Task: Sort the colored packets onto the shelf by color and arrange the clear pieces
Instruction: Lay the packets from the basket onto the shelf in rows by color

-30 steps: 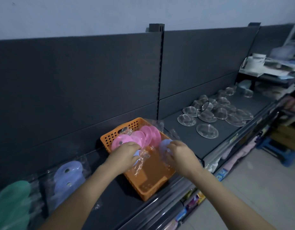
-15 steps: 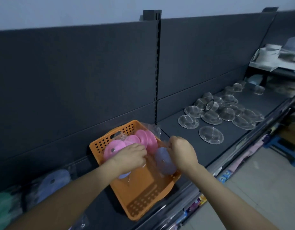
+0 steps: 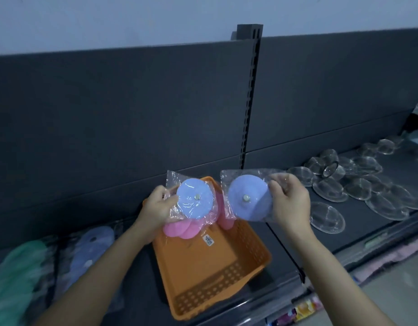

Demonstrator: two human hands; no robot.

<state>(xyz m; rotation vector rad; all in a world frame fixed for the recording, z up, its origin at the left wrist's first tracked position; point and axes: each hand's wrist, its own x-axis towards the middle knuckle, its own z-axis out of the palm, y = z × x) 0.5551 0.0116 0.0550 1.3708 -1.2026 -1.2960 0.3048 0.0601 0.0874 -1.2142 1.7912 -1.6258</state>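
- Shelving of dark grey metal (image 3: 358,234) is seen running across the frame, backed by tall grey panels (image 3: 109,114).
- Orange perforated plastic basket (image 3: 210,274) is set on the shelf at centre, below both hands.
- Clear domed plastic pieces (image 3: 332,184) are spread in a loose cluster on the shelf to the right, apart from the basket.
- Blurred green packets (image 3: 17,278) and pale lilac packets (image 3: 90,250) are laid side by side at far left.
- Left hand (image 3: 156,208) is raised over the basket's far end, fingers and thumb pinched on the edge of a lilac round disc sealed in a clear bag (image 3: 195,198).
- Right hand (image 3: 289,203) is held level with it, fingers curled on the right edge of a second lilac disc packet (image 3: 246,198); the two packets are shown side by side above the basket.
- Pink round disc packets (image 3: 179,228) are stacked in the basket's far end, partly hidden behind the held packets.
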